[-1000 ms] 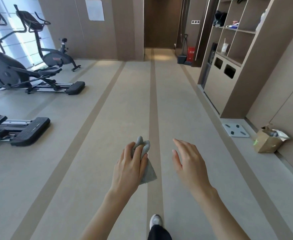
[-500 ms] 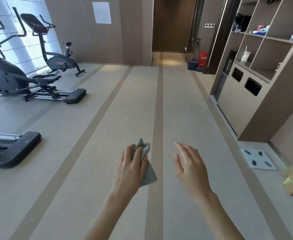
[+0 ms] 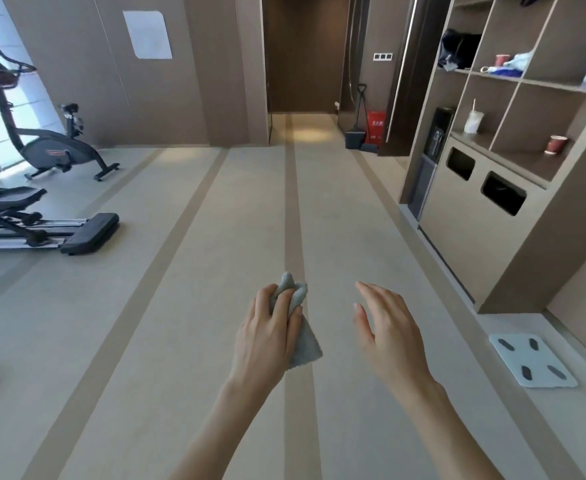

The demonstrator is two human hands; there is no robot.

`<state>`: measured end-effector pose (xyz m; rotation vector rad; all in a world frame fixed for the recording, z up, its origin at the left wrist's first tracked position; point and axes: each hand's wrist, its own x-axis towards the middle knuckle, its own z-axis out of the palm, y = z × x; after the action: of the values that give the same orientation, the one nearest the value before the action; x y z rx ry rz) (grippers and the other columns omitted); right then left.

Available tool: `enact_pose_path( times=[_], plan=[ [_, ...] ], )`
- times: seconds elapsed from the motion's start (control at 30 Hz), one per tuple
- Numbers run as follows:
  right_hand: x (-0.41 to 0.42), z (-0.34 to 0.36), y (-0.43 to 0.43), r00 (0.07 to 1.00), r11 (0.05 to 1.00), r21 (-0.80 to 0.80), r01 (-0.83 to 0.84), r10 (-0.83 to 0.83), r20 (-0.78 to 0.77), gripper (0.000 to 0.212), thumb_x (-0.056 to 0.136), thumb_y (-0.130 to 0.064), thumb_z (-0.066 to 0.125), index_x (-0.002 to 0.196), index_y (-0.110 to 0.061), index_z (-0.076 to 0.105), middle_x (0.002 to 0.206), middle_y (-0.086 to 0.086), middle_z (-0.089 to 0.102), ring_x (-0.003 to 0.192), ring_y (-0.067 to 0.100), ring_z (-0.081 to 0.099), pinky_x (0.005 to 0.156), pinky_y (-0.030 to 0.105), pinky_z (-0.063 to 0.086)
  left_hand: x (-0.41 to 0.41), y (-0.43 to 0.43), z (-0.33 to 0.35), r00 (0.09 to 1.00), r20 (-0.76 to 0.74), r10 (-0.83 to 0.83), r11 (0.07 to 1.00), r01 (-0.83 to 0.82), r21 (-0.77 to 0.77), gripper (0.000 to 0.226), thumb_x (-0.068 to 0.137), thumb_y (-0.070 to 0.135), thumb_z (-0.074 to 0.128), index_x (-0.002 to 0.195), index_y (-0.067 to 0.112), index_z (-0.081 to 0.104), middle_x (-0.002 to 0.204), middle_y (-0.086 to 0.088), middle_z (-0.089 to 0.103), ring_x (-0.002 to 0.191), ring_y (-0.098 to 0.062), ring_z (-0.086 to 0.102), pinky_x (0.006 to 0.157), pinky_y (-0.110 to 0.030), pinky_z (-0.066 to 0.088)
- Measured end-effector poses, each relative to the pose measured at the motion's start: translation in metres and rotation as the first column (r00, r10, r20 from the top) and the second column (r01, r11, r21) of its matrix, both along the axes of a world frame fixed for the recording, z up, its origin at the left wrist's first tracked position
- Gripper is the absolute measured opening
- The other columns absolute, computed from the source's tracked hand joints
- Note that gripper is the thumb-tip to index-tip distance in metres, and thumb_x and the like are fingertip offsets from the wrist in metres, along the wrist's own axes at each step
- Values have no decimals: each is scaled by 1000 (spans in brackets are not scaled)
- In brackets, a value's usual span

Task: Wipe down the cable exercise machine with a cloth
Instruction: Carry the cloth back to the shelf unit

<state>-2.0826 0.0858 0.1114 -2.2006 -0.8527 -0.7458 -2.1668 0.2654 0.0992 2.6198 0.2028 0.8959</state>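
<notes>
Gripping a pale grey cloth (image 3: 304, 346) in my left hand (image 3: 267, 337), I hold both arms out ahead of me over the floor of a gym room. The cloth is soft, nubby terry, bunched into a wad: a lump of it pokes up past my curled fingers (image 3: 263, 306), and a loose corner hangs below my palm on the thumb side. My right hand (image 3: 388, 336) holds nothing, its fingers straight and slightly spread. It is level with the left hand and apart from the cloth.

Both hands are above a beige floor (image 3: 215, 271) marked with darker stripes that run toward a dark doorway (image 3: 302, 57) at the far end. The lane between my hands and that doorway is broad. On the left, an elliptical trainer (image 3: 87, 233) ends in a black foot near the outermost stripe, with an exercise bike (image 3: 52, 150) behind it by the window. On the right, a brown shelf unit (image 3: 485, 216) lines the wall, its near corner jutting toward the lane. A white bathroom scale (image 3: 532, 362) lies on the floor just past that corner, to the right of my right hand. A dustpan (image 3: 355, 133) and a red bin (image 3: 376, 128) stand beside the doorway's right edge.
</notes>
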Motion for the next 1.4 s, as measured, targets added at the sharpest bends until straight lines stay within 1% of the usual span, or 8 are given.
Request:
enact_pose_path(
  times=[0.1, 0.47, 0.63, 0.77, 0.83, 0.97, 1.13, 1.4],
  plan=[
    [72, 6, 21, 999, 999, 2, 43, -43, -15, 42, 94, -26, 41, 118, 0, 63, 112, 12, 67, 104, 28, 61, 84, 39, 55, 81, 28, 8, 998, -11, -55, 998, 55, 10, 58, 106, 42, 16, 123, 7, 60, 121, -12, 56, 105, -29, 56, 70, -42, 53],
    [353, -17, 63, 993, 993, -13, 114, -115, -16, 41, 94, -26, 41, 118, -1, 63, 111, 11, 67, 104, 26, 61, 82, 38, 55, 372, 76, -6, 992, 34, -122, 992, 123, -26, 54, 105, 42, 21, 119, 8, 61, 117, -12, 52, 91, -30, 60, 63, -41, 54],
    [502, -6, 66, 989, 989, -2, 149, -149, -8, 42, 95, -27, 41, 118, 0, 63, 110, 12, 67, 103, 27, 62, 83, 38, 55, 524, 80, 1, 989, 1, -151, 988, 151, -43, 47, 103, 37, 28, 120, 8, 61, 118, -13, 53, 92, -31, 60, 67, -42, 55],
    [612, 1, 67, 985, 985, -21, 174, -174, 12, 42, 95, -27, 41, 117, 1, 63, 110, 13, 67, 102, 28, 62, 85, 37, 52, 636, 79, 11, 985, 1, -175, 984, 175, -36, 51, 104, 42, 21, 118, 10, 58, 117, -14, 53, 89, -32, 61, 62, -41, 55],
    [661, 0, 68, 981, 981, -13, 192, -192, 13, 42, 95, -27, 40, 117, 1, 63, 109, 13, 67, 101, 28, 62, 87, 34, 49, 685, 78, 12, 983, -2, -185, 982, 185, -37, 52, 104, 42, 21, 117, 9, 59, 116, -14, 53, 89, -33, 60, 63, -40, 55],
    [753, -5, 71, 976, 976, -7, 215, -215, 21, 41, 95, -26, 41, 116, 2, 63, 108, 13, 67, 101, 27, 61, 86, 36, 50, 782, 82, 8, 973, -15, -231, 973, 231, -20, 52, 105, 41, 22, 117, 8, 60, 116, -14, 53, 87, -32, 60, 64, -39, 55],
    [879, -19, 78, 966, 966, -13, 257, -257, 37, 38, 94, -23, 43, 115, 1, 64, 107, 13, 67, 100, 26, 59, 85, 32, 47, 919, 94, -3, 964, -6, -266, 964, 266, 9, 59, 105, 43, 16, 119, 8, 62, 116, -12, 52, 86, -29, 60, 64, -34, 53],
    [1085, -3, 84, 938, 940, 14, 342, -342, 51, 39, 93, -23, 43, 115, 1, 64, 108, 12, 66, 100, 23, 59, 83, 31, 50, 1153, 103, 7, 925, 15, -381, 925, 380, 16, 49, 104, 40, 23, 119, 9, 58, 115, -12, 52, 85, -31, 61, 60, -35, 55]
  ],
)
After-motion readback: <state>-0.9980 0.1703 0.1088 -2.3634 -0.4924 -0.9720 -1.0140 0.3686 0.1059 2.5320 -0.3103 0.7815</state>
